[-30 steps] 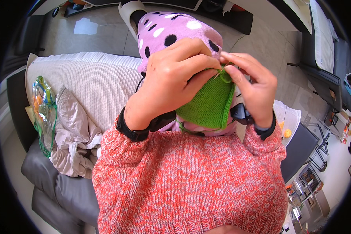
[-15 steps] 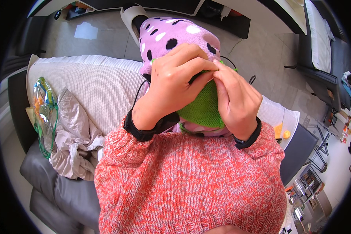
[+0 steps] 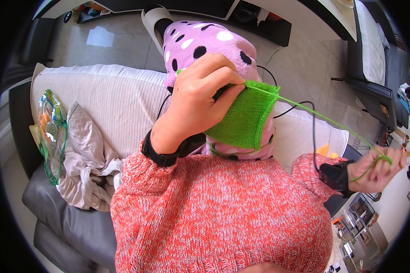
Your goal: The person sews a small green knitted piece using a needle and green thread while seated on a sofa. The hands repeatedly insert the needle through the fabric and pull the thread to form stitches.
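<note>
My left hand (image 3: 205, 93) is closed on the upper edge of a bright green knitted piece (image 3: 246, 116), which hangs over the pink spotted blanket (image 3: 214, 40) on my lap. Its fingers cover part of that edge; any needle there is hidden. Far out to the right, my right hand (image 3: 377, 170) is closed with green yarn (image 3: 325, 113) looped around its fingers. The strand runs taut from the knitted piece's upper right corner to that hand. Both wrists wear black bands, with a thin dark cable (image 3: 314, 132) leading to the right one.
To the left, a clear bag (image 3: 52, 132) of colourful items and a crumpled beige cloth (image 3: 84, 164) lie on the sofa. A white ribbed cover (image 3: 105, 91) spreads over the seat. Small yellow pieces (image 3: 323, 149) lie on the right side. A low dark cabinet (image 3: 269, 27) stands beyond the tiled floor.
My right hand has left the knitted piece and swung far right, drawing the yarn out straight. The knitted piece's right part is now uncovered. My left hand keeps nearly the same place and hold.
</note>
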A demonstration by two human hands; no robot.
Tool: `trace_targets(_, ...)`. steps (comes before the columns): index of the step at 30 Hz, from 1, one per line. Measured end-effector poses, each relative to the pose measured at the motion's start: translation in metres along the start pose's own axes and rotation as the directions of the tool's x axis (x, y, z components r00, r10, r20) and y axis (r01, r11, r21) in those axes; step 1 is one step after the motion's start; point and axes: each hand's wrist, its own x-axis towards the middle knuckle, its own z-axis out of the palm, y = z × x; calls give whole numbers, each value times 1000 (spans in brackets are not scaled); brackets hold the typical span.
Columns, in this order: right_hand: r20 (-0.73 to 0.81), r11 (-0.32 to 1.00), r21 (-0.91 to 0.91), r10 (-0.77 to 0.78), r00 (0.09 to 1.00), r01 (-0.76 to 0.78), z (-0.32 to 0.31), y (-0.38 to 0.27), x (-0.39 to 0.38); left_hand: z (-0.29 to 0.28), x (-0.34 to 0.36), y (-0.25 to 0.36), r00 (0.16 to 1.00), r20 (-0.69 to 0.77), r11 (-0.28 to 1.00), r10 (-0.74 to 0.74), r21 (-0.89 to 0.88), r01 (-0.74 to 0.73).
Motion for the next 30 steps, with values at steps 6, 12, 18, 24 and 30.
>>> trace_targets(6, -63, 896, -442, -75, 995, 40, -14, 4, 4, 1, 3, 8, 999, 7, 999, -43, 19, 42)
trace_targets(12, 53, 567, -823, 142, 988, -37, 17, 103, -41, -8, -4, 26, 961, 4, 961, -276, -3, 276)
trace_targets(18, 398, 124, -914, 446, 802, 385, 9, 152, -47, -11, -3, 29, 986, -8, 980, -164, 116, 163)
trace_targets(24, 309, 180, -950, 437, 845, 255, 0, 154, -42, -6, 0, 50, 923, 88, 904, -375, 255, 344)
trace_targets(30, -95, 404, -867, 439, 893, -291, -8, 160, -34, -5, 3, 55, 892, 140, 885, -431, 257, 387)
